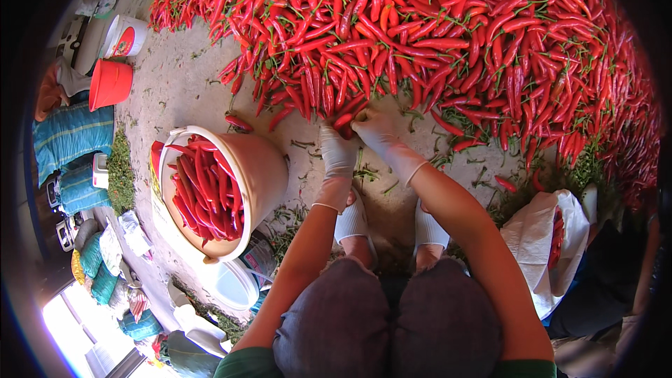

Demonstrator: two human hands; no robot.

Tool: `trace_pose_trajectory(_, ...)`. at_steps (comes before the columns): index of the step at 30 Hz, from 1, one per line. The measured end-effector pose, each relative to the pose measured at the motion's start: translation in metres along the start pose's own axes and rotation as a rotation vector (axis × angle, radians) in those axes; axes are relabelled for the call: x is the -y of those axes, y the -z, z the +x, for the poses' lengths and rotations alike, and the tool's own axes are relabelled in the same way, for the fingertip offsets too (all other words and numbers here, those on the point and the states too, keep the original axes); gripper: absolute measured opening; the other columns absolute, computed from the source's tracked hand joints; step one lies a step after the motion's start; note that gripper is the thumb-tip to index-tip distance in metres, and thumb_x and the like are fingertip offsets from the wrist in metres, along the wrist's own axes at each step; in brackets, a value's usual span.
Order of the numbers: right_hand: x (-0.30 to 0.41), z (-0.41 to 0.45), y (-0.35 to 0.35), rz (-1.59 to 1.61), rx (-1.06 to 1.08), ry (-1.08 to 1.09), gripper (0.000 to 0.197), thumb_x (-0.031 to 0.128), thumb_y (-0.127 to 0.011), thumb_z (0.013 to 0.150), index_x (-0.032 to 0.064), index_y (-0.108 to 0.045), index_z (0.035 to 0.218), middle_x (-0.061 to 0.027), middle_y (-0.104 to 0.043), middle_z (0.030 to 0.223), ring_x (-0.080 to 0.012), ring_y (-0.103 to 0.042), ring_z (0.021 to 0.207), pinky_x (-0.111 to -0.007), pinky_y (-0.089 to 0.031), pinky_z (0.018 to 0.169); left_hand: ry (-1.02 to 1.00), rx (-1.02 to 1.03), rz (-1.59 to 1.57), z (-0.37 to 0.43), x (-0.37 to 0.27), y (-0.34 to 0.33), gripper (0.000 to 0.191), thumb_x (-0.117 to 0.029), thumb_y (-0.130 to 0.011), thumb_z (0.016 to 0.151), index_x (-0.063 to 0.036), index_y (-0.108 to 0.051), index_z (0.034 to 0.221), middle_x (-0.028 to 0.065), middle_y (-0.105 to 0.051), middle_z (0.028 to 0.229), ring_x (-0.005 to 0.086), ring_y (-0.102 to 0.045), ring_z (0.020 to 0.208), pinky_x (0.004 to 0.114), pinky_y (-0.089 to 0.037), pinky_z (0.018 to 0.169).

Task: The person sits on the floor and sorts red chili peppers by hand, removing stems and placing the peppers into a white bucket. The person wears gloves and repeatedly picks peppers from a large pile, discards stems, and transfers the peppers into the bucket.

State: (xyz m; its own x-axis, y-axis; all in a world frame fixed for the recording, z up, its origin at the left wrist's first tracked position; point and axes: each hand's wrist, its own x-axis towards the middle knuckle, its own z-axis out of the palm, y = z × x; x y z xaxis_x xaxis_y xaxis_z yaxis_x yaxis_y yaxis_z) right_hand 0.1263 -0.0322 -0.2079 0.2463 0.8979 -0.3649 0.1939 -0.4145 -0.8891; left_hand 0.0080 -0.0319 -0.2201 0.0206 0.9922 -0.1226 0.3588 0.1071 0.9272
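Note:
My left hand (336,155), in a pale thin glove, is closed around red chili peppers (344,119) at the near edge of a large heap of chilies (388,37). Gloved the same way, my right hand (375,128) meets it from the right, its fingertips pinched at the same peppers. Whether those fingertips grip a stem or a pepper cannot be told. To the left of my hands a white plastic bucket (268,168) holds many red chilies (207,189) without visible stems. Green stems (367,172) lie scattered on the concrete floor between my feet and the heap.
A white woven sack (525,236) with chilies stands at the right, beside another seated person (604,278). On the left are a red bucket (110,85), a white bucket (128,37), blue sacks (73,134) and a white lid or tub (231,283). Loose chilies (239,123) lie on the floor.

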Motion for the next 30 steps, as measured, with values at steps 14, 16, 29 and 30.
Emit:
trace_pose_trajectory(14, -0.02, -0.024, 0.013, 0.88, 0.231, -0.601, 0.016, 0.016, -0.067, 0.082, 0.0152, -0.07, 0.098, 0.003, -0.064, 0.083, -0.0071, -0.047, 0.063, -0.022, -0.034, 0.057, -0.326, 0.287, 0.116, -0.002, -0.026, 0.027, 0.042, -0.008, -0.076, 0.079, -0.0002, -0.055, 0.114, 0.0127, -0.062, 0.103, 0.0211, -0.061, 0.088, 0.035, -0.051, 0.075)
trace_pose_trajectory(16, -0.013, -0.025, 0.018, 0.708, 0.129, -0.45, 0.016, 0.013, -0.065, 0.085, 0.0098, -0.068, 0.101, 0.0024, -0.065, 0.09, -0.0055, -0.053, 0.074, -0.023, -0.041, 0.066, -0.625, 0.268, 0.426, 0.009, -0.02, 0.03, 0.036, -0.01, -0.075, 0.083, 0.0, -0.056, 0.113, 0.0104, -0.062, 0.105, 0.0164, -0.059, 0.089, 0.032, -0.051, 0.074)
trace_pose_trajectory(29, 0.019, 0.001, 0.02, 0.507, 0.213, -0.371, 0.013, 0.009, -0.06, 0.088, 0.0037, -0.067, 0.098, -0.0021, -0.067, 0.089, -0.0156, -0.062, 0.085, -0.031, -0.05, 0.077, -0.14, 0.356, -0.118, -0.002, -0.026, 0.041, 0.025, -0.013, -0.07, 0.09, -0.0041, -0.058, 0.11, 0.0039, -0.065, 0.092, 0.011, -0.058, 0.076, 0.027, -0.048, 0.065)
trace_pose_trajectory(30, 0.021, 0.006, 0.021, 0.353, 0.172, -0.227, 0.013, 0.008, -0.06, 0.087, 0.0044, -0.066, 0.098, -0.0032, -0.067, 0.09, -0.0177, -0.063, 0.085, -0.033, -0.05, 0.075, -0.144, 0.315, -0.14, -0.004, -0.023, 0.04, 0.022, -0.012, -0.069, 0.09, -0.0052, -0.057, 0.107, 0.0038, -0.064, 0.09, 0.0107, -0.058, 0.072, 0.027, -0.048, 0.061)
